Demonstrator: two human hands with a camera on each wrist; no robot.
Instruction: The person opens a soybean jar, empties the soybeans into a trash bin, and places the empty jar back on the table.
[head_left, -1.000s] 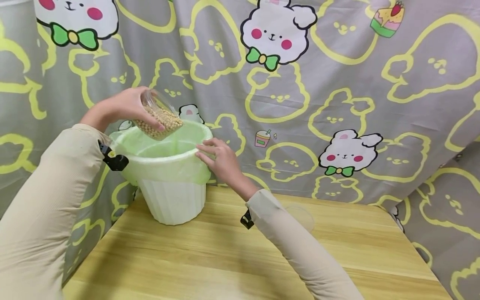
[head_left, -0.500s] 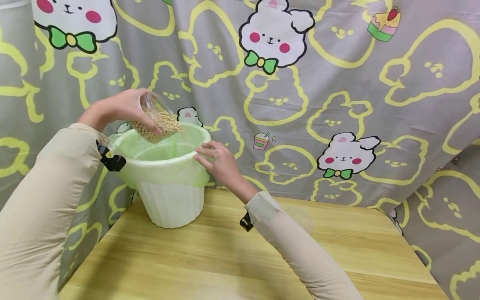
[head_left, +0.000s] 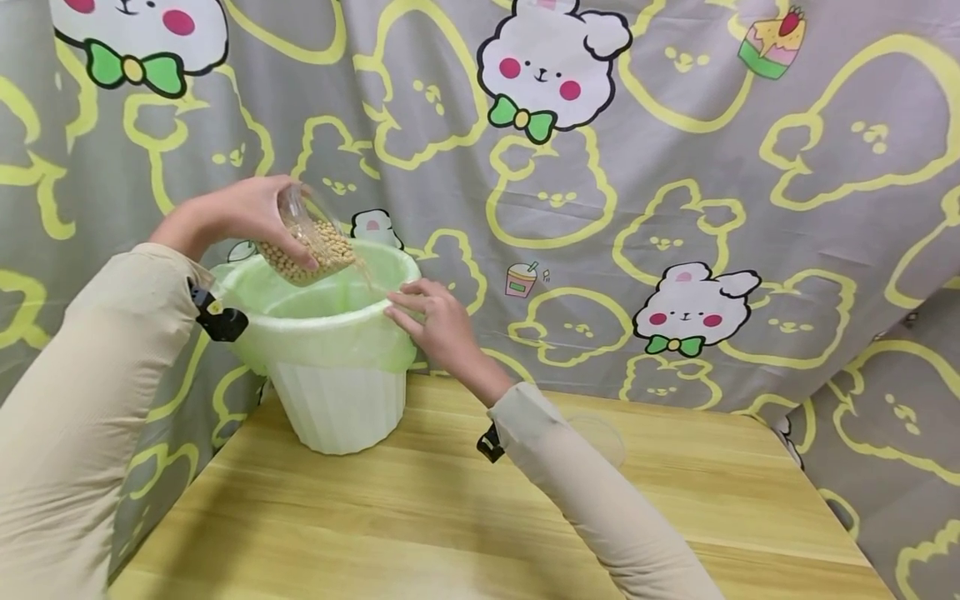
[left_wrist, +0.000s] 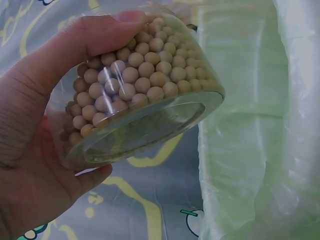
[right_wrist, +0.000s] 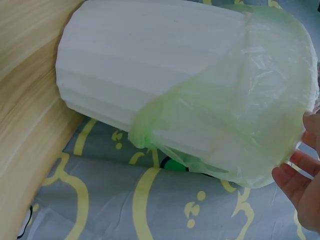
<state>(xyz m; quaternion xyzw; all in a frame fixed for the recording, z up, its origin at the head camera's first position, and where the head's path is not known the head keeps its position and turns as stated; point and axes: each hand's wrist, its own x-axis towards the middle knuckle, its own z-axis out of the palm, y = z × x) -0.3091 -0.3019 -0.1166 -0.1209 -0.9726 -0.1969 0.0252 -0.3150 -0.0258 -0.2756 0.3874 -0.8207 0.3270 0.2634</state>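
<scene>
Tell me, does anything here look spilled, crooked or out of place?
Nothing looks spilled. The left hand holds a clear jar of beans tilted over the white bin with its green liner, while the right hand rests on the rim. The wooden table shows no stray beans.

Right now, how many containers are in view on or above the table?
2. A clear jar of beans tilted in the left hand above the bin; a white bin with a green liner on the table, right hand at its rim.

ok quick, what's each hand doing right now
Left hand: grips the tilted jar of beans.
Right hand: open, fingers resting on the bin rim.
</scene>
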